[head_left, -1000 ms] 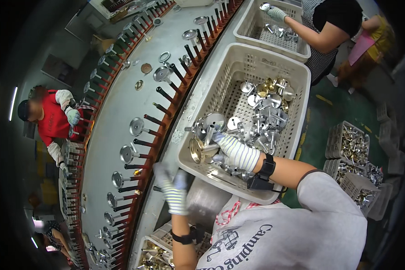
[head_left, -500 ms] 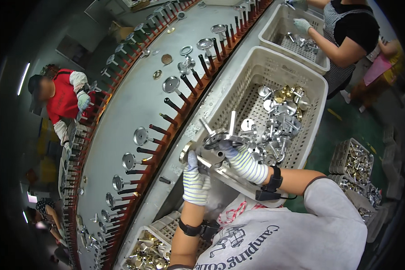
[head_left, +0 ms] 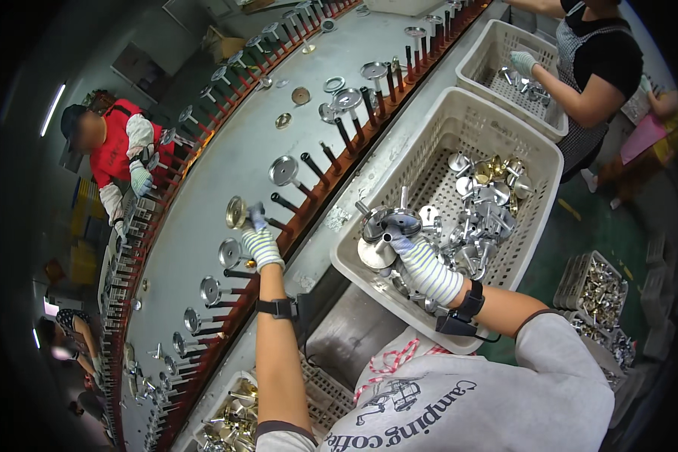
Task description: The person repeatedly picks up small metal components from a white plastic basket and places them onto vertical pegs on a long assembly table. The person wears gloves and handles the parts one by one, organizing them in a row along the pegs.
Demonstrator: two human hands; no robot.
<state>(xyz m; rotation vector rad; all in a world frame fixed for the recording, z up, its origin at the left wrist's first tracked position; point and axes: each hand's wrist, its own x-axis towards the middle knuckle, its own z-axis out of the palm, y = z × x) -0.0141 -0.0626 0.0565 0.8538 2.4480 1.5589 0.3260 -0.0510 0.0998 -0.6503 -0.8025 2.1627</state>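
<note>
Gold disc (head_left: 236,212) sits at the left hand (head_left: 262,248), over the surface (head_left: 196,226), just beyond the left fingers, face turned away from the peg row. Left fingers look clamped just behind the disc, presumably on its stem; blur and the fingers hide the stem itself. Dark-tipped peg (head_left: 280,225) lies on the other side of those fingers, so disc, fingers and peg run roughly in line; can't tell whether stem meets peg. Left hand is the nearer one to the peg; right hand is well apart from it.

Right hand (head_left: 432,277) is over the large basket (head_left: 493,129), fingers closed on a bunch of silver parts (head_left: 401,220), stems pointing different ways. More loose parts (head_left: 496,221) are piled in that basket.

Along the reddish rail (head_left: 309,209), silver discs (head_left: 284,170) stand on neighbouring pegs, stems in line with them. Another basket (head_left: 328,392) is near the left forearm. Co-worker in red (head_left: 117,143) across the surface; gloved co-worker's hand (head_left: 523,63) at the far basket (head_left: 474,66).
</note>
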